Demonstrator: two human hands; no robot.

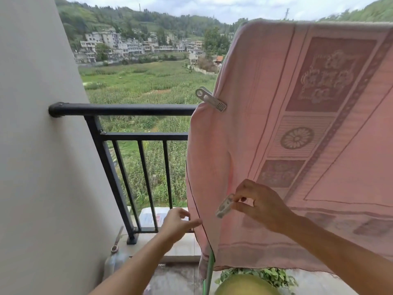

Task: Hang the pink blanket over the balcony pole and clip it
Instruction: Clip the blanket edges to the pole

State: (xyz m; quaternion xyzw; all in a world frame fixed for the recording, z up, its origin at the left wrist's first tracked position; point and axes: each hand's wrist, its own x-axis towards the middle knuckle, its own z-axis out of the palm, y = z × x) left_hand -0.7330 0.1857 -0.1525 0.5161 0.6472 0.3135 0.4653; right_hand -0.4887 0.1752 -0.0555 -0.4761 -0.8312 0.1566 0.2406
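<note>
Right hand (261, 206) with clip (223, 207); second clip (211, 99) on blanket (265, 81)

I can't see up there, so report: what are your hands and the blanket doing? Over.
Pink blanket hung, fastened clip on its edge. Left hand open beside it. Right hand pinches loose clip. Nothing blocking.

Soft overcast daylight, wide-angle bend, slight blur

Bright, even light falls from the cloudy sky (212, 9) far above the grip, where the right hand (261, 207) pinches a clip (224, 206) smeared by blur. The pink blanket (297, 103) behind the grip is evenly lit, and its top edge, up and to the right, is soft. Left of the grip the railing (127, 109) is crisp, and the wall (32, 145) beyond it leans with the lens. Shadows are faint.
</note>
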